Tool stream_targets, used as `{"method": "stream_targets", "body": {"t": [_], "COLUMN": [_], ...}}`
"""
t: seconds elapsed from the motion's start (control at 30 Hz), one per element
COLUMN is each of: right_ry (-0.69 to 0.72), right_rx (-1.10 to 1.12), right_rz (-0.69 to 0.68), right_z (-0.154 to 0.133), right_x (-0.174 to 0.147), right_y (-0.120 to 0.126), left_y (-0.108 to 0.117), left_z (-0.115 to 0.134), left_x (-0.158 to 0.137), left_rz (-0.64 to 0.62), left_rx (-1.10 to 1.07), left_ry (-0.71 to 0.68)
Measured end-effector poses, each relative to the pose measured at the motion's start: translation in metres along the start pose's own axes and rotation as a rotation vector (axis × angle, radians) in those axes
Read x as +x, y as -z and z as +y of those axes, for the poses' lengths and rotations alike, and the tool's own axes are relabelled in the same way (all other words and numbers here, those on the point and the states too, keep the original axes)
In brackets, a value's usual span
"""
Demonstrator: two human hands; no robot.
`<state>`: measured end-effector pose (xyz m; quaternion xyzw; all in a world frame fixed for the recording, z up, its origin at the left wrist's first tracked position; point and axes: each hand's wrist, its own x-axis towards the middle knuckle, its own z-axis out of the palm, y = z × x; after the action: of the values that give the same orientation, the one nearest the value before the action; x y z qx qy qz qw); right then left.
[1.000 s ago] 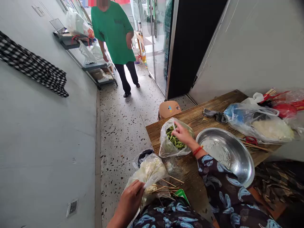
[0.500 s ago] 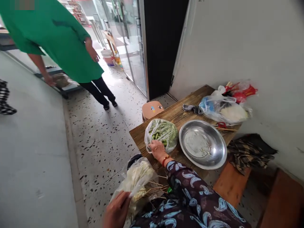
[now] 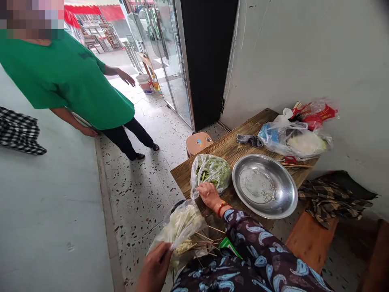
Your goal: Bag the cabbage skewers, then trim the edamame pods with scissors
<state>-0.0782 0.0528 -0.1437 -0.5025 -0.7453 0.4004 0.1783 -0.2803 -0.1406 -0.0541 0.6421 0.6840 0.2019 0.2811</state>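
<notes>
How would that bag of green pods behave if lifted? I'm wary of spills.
The bag of green pods is thin clear plastic, so probably floppy and sagging. Its mouth looks open near the right hand, so pods might tumble out.

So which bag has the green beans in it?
Look at the wooden table by the wall. Left of the big metal bowl sits a clear bag of green pods, under the right hand. The other bags hold white stuff.
</notes>
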Motion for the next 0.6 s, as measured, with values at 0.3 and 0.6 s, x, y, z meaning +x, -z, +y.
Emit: {"method": "stream_targets", "body": {"t": [0.3,0.6], "right_ry": [-0.142,0.132], "right_rx": [0.606,1.071], "right_rz": [0.41,0.737], "right_z": [-0.024,-0.063], "right_x": [0.043,-0.007], "right_y": [0.092,0.238], "left_y": [0.005,0.023], "left_z": [0.015,0.017], "left_x": [0.001,0.023], "left_rz": [0.062,0.119], "left_rx": [0.048,0.129], "left_ry": [0.013,0.005]}}
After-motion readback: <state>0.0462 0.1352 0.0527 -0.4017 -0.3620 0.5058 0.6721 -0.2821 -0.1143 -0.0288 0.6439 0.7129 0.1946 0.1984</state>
